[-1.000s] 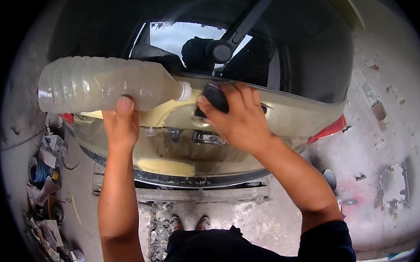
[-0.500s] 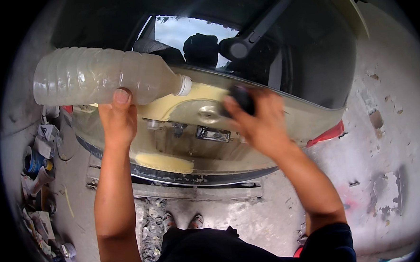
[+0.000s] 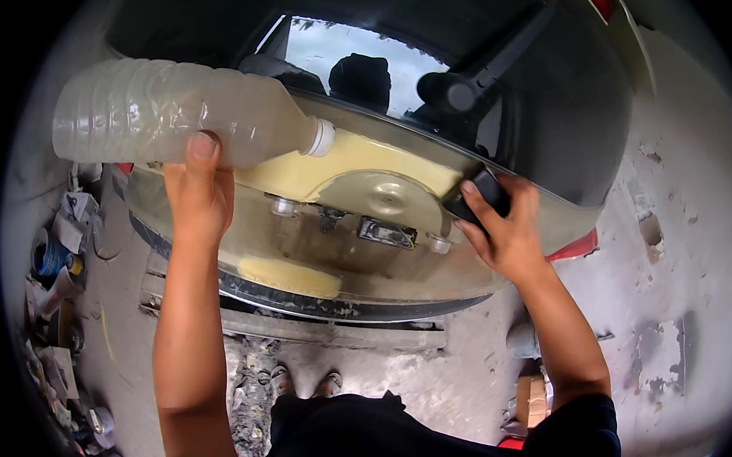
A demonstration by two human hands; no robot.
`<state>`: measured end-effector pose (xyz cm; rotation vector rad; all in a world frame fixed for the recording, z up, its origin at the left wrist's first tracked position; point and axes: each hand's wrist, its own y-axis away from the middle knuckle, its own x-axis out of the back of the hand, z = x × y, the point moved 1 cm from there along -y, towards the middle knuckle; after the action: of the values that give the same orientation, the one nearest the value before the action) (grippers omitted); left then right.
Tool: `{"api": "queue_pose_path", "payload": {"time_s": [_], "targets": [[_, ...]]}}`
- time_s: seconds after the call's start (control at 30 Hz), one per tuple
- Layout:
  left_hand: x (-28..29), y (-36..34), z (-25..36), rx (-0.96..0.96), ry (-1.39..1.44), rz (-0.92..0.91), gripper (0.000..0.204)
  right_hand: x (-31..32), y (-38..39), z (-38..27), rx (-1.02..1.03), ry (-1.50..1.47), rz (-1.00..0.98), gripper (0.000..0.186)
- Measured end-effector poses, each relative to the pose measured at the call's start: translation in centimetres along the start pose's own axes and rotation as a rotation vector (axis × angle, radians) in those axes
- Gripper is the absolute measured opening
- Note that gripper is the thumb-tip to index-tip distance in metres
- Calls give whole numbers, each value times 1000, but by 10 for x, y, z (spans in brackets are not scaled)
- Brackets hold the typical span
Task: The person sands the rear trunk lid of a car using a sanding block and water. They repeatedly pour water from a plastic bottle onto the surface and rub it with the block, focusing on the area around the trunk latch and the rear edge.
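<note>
My left hand [image 3: 200, 187] is wrapped round a cloudy plastic bottle [image 3: 161, 111] with a white cap [image 3: 321, 137], which lies sideways in front of the car's rear. The thumb shows on the near side; the other fingers are hidden behind the bottle. My right hand [image 3: 507, 229] grips a black sanding block [image 3: 477, 199] against the car's tailgate [image 3: 385, 193], at the right end of a pale yellow filler patch [image 3: 370, 155] below the window. Lower on the left is a second yellow patch [image 3: 290, 277].
Above the patch are the dark rear window [image 3: 559, 119] and its wiper [image 3: 458, 91]. An unmounted lamp [image 3: 385, 232] sits in the tailgate recess. Cans and scraps [image 3: 57, 261] line the floor at left. A cardboard box [image 3: 532, 400] stands near my right arm.
My right hand has moved to the right with the sanding block, along the yellow patch. The bottle in my left hand has shifted slightly up. The view has moved a little.
</note>
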<state>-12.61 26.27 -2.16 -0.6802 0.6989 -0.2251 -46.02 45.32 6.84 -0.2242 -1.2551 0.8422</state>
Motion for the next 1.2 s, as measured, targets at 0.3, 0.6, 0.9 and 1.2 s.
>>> {"api": "queue_pose_path", "payload": {"time_s": [0.3, 0.6, 0.9, 1.2], "targets": [[-1, -6, 1, 19, -9, 64, 82, -33, -65, -56, 62, 16, 4, 59], [-3, -10, 6, 41, -3, 50, 74, -49, -91, -75, 111, 37, 98, 51], [19, -12, 15, 61, -34, 3, 78, -16, -29, -25, 84, 43, 2, 62], [31, -15, 22, 64, -21, 37, 80, -16, -50, -37, 141, 126, -17, 58]]}}
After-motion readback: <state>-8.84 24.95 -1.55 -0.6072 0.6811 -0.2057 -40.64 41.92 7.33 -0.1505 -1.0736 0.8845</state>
